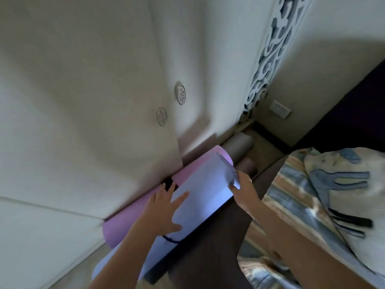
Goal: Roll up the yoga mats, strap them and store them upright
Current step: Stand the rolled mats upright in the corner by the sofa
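— two rolled mats lie side by side at the cupboard's foot: a lavender mat (200,197) nearest, a pink mat (133,213) touching it on the cupboard side.
— and the hands?
— left hand (164,211) rests flat on the lavender roll, fingers spread wide. right hand (244,184) pinches its loose end at about two o'clock.
— any strap?
— a dark strap (170,239) crosses the lavender roll just under the left hand.
— what else?
— a grey mat (239,144) lies toward one o'clock in the corner. a white cupboard (93,101) at ten, a bed (312,205) with patterned covers at four.
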Motion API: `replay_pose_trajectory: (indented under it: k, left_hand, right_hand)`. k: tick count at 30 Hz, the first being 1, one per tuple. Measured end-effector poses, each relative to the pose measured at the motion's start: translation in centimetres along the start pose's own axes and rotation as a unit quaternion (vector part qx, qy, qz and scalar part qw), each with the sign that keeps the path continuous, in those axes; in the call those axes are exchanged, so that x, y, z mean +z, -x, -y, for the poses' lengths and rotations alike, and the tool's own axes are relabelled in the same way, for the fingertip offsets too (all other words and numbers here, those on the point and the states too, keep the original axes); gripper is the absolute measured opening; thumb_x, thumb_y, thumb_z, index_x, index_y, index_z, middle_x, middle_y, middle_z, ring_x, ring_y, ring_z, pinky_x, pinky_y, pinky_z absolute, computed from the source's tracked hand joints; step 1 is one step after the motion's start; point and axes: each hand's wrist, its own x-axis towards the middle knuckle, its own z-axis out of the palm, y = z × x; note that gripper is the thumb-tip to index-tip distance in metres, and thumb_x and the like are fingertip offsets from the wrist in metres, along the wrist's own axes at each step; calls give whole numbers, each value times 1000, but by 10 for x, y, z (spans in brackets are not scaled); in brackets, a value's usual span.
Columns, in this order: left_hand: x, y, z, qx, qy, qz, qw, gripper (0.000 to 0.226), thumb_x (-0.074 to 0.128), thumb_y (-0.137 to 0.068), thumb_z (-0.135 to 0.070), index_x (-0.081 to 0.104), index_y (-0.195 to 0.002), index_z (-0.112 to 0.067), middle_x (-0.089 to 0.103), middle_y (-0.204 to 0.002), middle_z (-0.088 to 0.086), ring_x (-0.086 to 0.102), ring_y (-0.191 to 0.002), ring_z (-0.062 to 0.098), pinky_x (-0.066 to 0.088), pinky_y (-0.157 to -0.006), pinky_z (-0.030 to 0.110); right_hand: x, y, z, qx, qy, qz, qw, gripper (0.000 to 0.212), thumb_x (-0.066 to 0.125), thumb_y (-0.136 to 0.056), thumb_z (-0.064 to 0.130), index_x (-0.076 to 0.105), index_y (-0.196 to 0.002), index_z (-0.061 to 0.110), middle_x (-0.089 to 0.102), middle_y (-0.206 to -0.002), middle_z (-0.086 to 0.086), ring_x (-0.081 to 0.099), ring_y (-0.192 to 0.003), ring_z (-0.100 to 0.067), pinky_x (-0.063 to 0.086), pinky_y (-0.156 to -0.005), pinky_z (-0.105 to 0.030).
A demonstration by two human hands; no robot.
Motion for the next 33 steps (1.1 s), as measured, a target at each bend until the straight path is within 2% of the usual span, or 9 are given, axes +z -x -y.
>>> replay_pose_trajectory:
  k: [7,10,15,18,20,24,26,30,33]
  left_hand:
    - [18,-81,5,14,27,73,997,102,56,-88,-59,-19,-151,-32,-11,-162,13,-11,-148,35,9,-119,48]
    - [25,-118,3,38,7,88,995,107,57,-84,-63,-18,-151,-29,-6,-162,14,-3,-149,33,15,-119,45]
    - [32,-140,10,83,-20,147,985,107,61,-83,-61,-20,-150,-37,-11,-161,15,0,-149,33,18,-116,46]
    - [28,-153,19,89,-10,161,983,104,60,-84,-61,-16,-151,-37,-6,-162,14,4,-149,33,23,-116,46]
    - [22,-164,24,90,-2,152,984,96,57,-88,-58,-6,-155,-32,3,-162,12,12,-148,30,27,-114,42]
    - [9,-200,25,101,-25,54,993,52,47,-97,-30,34,-146,-18,33,-149,6,37,-134,25,41,-102,37]
    - [-1,-224,19,97,-7,2,995,46,47,-95,-18,40,-141,-14,40,-143,6,42,-128,27,43,-99,39]
    - [-27,-277,-8,94,46,-73,992,45,43,-100,-20,39,-143,-11,39,-145,8,41,-129,30,41,-99,44]
    - [-40,-310,-36,115,83,-79,987,51,46,-100,-26,35,-148,-13,31,-155,8,33,-138,31,36,-106,44]
  right_hand:
    - [17,-47,-51,170,-22,-24,985,47,51,-89,-1,44,-134,10,49,-132,-16,52,-115,-32,43,-87,-33]
    - [29,-63,-61,185,9,15,983,75,47,-91,-6,14,-154,19,12,-160,-10,19,-146,-28,27,-111,-34]
    - [49,-74,-56,225,24,31,974,96,51,-91,-3,-18,-152,23,-22,-160,-5,-14,-148,-26,9,-120,-38]
    - [41,-82,-62,246,33,49,968,88,51,-93,4,-8,-155,23,-12,-162,-6,-5,-149,-27,14,-120,-41]
    - [35,-89,-60,262,28,28,964,67,46,-94,12,17,-154,23,17,-160,-9,21,-145,-31,27,-115,-45]
    - [24,-104,-61,296,6,-31,955,31,33,-98,14,60,-112,11,56,-129,-17,55,-103,-31,43,-85,-35]
    - [21,-110,-60,308,-14,-42,950,32,29,-101,16,60,-104,8,58,-124,-20,54,-94,-29,40,-78,-35]
    - [32,-121,-65,301,-89,-72,947,52,31,-101,3,18,-152,5,48,-140,-20,49,-123,-36,38,-96,-39]
    - [37,-119,-67,289,-89,-62,951,46,28,-106,33,52,-136,9,56,-132,-19,51,-121,-36,39,-96,-36]
